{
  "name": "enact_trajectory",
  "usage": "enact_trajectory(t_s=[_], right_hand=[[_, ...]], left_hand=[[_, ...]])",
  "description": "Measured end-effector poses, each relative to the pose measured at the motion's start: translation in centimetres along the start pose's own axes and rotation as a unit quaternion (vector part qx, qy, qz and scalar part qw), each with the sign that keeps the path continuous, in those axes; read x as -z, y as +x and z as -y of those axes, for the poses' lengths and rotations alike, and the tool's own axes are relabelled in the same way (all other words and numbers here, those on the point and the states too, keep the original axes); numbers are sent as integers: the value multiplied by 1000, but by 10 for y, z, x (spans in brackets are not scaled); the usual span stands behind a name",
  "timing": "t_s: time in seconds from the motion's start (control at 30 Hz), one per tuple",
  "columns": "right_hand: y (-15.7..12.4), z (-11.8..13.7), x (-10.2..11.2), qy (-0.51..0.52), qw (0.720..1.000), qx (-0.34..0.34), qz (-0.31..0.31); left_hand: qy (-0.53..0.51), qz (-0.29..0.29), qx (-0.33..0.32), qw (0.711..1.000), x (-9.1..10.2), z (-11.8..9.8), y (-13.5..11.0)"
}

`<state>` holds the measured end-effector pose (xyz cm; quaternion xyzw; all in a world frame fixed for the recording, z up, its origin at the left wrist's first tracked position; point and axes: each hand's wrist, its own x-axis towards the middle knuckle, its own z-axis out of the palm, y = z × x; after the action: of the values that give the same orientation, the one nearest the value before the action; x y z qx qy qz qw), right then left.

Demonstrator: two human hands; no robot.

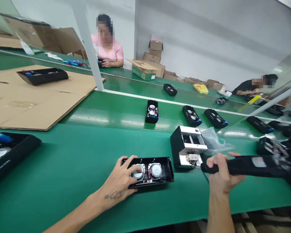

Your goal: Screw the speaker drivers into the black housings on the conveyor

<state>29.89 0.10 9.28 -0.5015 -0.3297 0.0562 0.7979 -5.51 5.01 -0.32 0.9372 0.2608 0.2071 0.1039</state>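
Head view: nearest to you, your left hand (120, 176) grips the left end of an open black housing (165, 168), fingers spread over its rim and reaching across one of the two round metal units (156, 171) inside. The housing is in front of you at the green table (70, 161), its open side up; you cannot tell here whether its near edge is slightly raised. Your right hand (221, 174) is closed around a long black object (244, 165) with a pale label, whose far end is blurred.

Off to your left, a second open housing (16, 155) is cut by the picture's edge. Just beyond your right hand stands a black-and-white machine (195, 147), with a clear plastic bag (214, 140) behind it.

Farther out, a cardboard sheet (26, 111) bears another housing (45, 76), and an upright-facing open unit (152, 111) lies on the green surface ahead of you. Beyond the pale rail, near a green-and-brown carton (143, 71), sits a person in pink (110, 53); a person in dark clothing (244, 89) leans at far right.
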Motion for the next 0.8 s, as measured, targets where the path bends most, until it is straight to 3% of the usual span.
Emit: enact_trajectory(t_s=[0.07,0.13,0.27,0.33,0.43,0.57,0.67,0.8], right_hand=[[10,4,-8,-27,998,46,-19],[16,0,-13,-75,996,48,-6],[17,-6,-16,-139,987,4,78],[9,1,-17,-115,984,-39,127],[-18,24,-26,9,977,-111,184],[-74,49,-53,157,952,-138,222],[-109,51,-77,204,930,-144,270],[-132,40,-96,203,911,-158,323]], left_hand=[[1,-1,8,1000,-3,-2,5],[-1,6,15,1000,-4,-4,11],[-11,21,26,999,-4,-6,17],[-14,22,33,999,-3,-7,17],[-18,22,40,999,-2,-9,16],[-16,33,42,998,0,-13,16],[-12,39,42,998,1,-14,16],[-14,40,47,998,1,-15,17]])
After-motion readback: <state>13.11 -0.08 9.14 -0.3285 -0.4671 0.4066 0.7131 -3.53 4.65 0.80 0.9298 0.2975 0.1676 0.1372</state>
